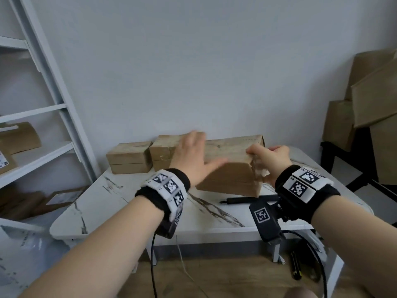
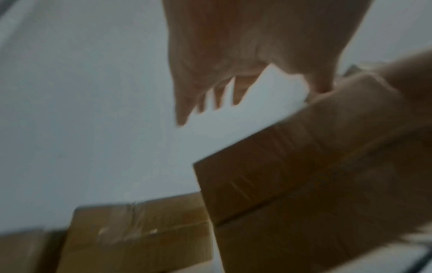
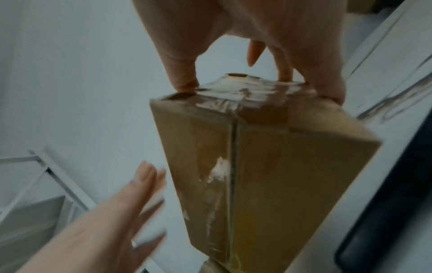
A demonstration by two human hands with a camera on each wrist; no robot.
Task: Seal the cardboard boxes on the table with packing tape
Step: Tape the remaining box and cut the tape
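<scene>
Brown cardboard fills the middle: a long box sits on the white marble table, with its near right end lifted a little. Your right hand holds that end, thumb on one side and fingers on the other, pinching the shiny taped corner. Clear tape runs down the seam of the box. Your left hand is wide, with straight fingers spread over the left part of the box; I cannot tell if it touches. Two small boxes sit at the far left by the wall. A black pen lies just near the long box.
</scene>
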